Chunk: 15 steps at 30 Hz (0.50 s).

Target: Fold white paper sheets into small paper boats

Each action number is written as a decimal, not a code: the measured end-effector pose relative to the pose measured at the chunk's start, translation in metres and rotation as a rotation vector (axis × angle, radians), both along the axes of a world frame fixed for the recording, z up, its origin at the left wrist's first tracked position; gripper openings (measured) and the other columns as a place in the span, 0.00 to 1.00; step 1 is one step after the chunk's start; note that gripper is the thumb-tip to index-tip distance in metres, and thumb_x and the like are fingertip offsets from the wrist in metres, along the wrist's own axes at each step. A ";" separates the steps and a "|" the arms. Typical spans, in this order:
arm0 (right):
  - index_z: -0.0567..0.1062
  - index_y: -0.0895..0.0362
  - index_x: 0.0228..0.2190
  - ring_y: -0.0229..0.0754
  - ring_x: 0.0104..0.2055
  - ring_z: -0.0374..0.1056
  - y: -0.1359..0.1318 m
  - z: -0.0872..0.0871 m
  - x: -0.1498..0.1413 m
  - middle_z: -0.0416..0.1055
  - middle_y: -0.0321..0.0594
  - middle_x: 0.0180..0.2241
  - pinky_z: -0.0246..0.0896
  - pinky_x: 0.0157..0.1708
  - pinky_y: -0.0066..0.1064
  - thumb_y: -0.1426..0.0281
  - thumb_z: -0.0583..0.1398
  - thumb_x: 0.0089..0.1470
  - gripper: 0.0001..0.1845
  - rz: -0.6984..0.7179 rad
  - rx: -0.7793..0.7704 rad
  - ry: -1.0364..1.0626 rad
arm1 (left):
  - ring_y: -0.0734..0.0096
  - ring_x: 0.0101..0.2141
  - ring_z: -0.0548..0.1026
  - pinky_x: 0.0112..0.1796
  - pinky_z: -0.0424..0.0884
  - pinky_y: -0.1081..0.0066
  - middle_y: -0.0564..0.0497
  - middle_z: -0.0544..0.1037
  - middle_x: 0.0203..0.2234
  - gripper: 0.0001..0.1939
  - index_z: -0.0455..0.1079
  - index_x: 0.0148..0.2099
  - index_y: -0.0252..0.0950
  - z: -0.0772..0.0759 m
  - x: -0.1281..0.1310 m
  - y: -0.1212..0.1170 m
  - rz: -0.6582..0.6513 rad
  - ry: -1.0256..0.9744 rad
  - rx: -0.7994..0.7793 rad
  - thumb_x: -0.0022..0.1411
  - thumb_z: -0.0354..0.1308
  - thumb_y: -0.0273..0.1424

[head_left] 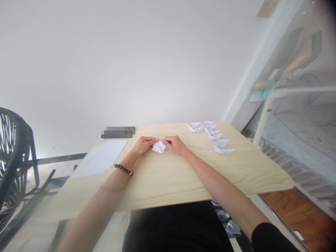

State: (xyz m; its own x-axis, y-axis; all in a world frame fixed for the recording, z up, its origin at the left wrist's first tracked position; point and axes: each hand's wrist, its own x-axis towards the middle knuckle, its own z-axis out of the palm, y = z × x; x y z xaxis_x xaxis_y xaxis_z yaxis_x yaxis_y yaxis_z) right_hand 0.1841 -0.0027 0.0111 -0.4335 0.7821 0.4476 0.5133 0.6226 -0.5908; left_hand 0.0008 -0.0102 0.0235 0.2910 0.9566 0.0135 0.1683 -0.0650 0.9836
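Note:
Between my hands is a small piece of folded white paper (159, 147), held just above or against the wooden table (168, 182). My left hand (144, 145), with a beaded bracelet on its wrist, pinches the paper's left upper edge between thumb and fingers. On the opposite side, my right hand (175, 144) grips the upper right corner the same way. Several folded white paper boats (214, 134) stand toward the back right of the table. A stack of white paper sheets (102, 157) lies flat to the left of my left hand.
A dark, pixelated box-like object (118, 132) lies at the table's back left, near the white wall (131, 63). A dark woven chair (15, 150) stands at the left. To the right are a white metal frame (265, 112) and clear plastic sheeting.

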 end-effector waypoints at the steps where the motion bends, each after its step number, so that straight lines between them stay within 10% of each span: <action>1: 0.59 0.59 0.15 0.29 0.20 0.47 0.000 0.000 0.000 0.51 0.31 0.16 0.42 0.22 0.23 0.59 0.47 0.52 0.21 0.003 -0.002 0.001 | 0.73 0.24 0.68 0.26 0.62 0.72 0.49 0.74 0.23 0.19 0.73 0.29 0.30 0.001 0.000 0.000 -0.007 -0.013 -0.011 0.46 0.58 0.44; 15: 0.59 0.59 0.14 0.29 0.20 0.47 0.001 0.001 -0.001 0.52 0.30 0.15 0.41 0.21 0.24 0.61 0.47 0.52 0.21 0.023 -0.023 -0.007 | 0.73 0.24 0.67 0.26 0.61 0.73 0.49 0.75 0.23 0.19 0.74 0.31 0.30 -0.001 0.005 0.001 0.042 -0.041 -0.008 0.45 0.60 0.43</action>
